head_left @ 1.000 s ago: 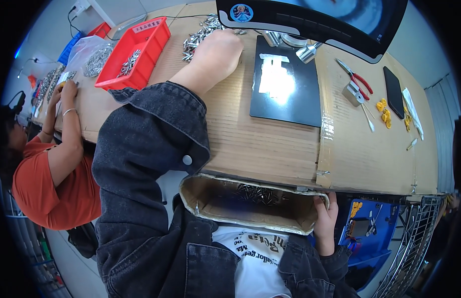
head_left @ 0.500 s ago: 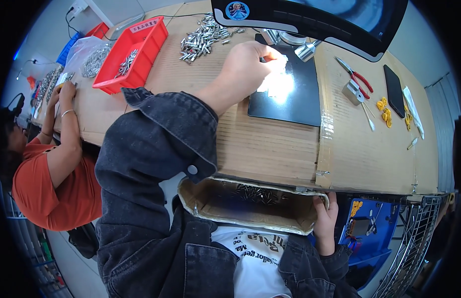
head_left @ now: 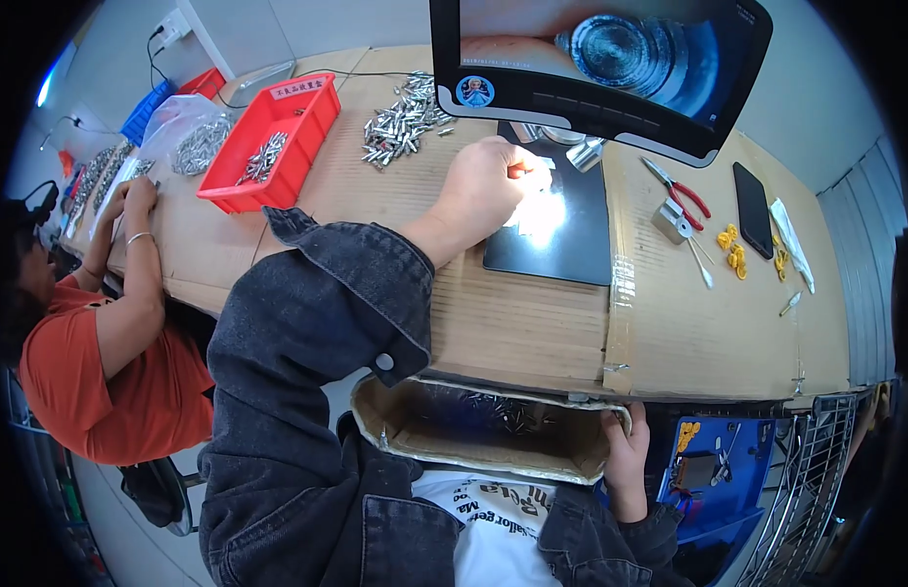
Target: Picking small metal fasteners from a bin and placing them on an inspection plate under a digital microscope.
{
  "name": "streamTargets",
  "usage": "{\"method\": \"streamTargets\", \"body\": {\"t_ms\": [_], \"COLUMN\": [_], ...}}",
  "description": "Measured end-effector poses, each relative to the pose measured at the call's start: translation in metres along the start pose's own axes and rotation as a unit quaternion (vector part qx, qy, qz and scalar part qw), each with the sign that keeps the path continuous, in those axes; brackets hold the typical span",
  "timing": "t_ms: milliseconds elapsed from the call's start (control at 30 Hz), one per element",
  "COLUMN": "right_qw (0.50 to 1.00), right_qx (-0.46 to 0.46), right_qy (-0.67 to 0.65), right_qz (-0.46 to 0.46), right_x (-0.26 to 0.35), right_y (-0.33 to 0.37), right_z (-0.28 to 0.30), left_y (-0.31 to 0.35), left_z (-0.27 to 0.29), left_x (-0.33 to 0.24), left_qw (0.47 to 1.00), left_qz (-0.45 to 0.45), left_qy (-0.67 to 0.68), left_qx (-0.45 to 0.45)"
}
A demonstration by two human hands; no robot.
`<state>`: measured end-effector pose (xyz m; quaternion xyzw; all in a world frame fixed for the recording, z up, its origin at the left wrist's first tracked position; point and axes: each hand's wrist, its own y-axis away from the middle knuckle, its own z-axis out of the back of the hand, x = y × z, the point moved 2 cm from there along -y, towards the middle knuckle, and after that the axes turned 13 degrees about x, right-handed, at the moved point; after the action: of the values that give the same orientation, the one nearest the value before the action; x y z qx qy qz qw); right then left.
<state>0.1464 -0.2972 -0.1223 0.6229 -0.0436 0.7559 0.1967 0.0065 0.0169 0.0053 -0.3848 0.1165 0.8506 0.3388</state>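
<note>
Left hand (head_left: 485, 186) over black mat (head_left: 556, 235) edge

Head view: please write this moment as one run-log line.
left hand: on black mat | right hand: grips cardboard box edge | metal parts: piled beside

Wearer's clothing, lower centre of frame
Dark charcoal denim jacket (head_left: 307, 391), cuff turned back with one pale round button (head_left: 383, 362); white printed T-shirt (head_left: 498, 533) beneath; hands bare.

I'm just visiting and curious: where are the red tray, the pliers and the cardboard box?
red tray (head_left: 299, 125), head view, on its right wall
pliers (head_left: 681, 188), head view, on the red handles
cardboard box (head_left: 415, 442), head view, on its near wall
</note>
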Motion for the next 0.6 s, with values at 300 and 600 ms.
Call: {"method": "streamTargets", "body": {"t_ms": [300, 600], "right_qw": [1.000, 1.000], "right_qx": [-0.005, -0.006], "right_qy": [-0.017, -0.015], "right_qz": [-0.010, -0.008], "right_x": [-0.001, -0.005], "right_y": [0.000, 0.003], "right_z": [-0.001, 0.003], "left_y": [0.001, 0.090], "left_z": [0.001, -0.005], "left_x": [0.001, -0.045], "left_qw": [1.000, 0.933], "left_qz": [0.011, -0.183], "left_qy": [0.012, -0.063], "left_qx": [0.001, 0.304]}}
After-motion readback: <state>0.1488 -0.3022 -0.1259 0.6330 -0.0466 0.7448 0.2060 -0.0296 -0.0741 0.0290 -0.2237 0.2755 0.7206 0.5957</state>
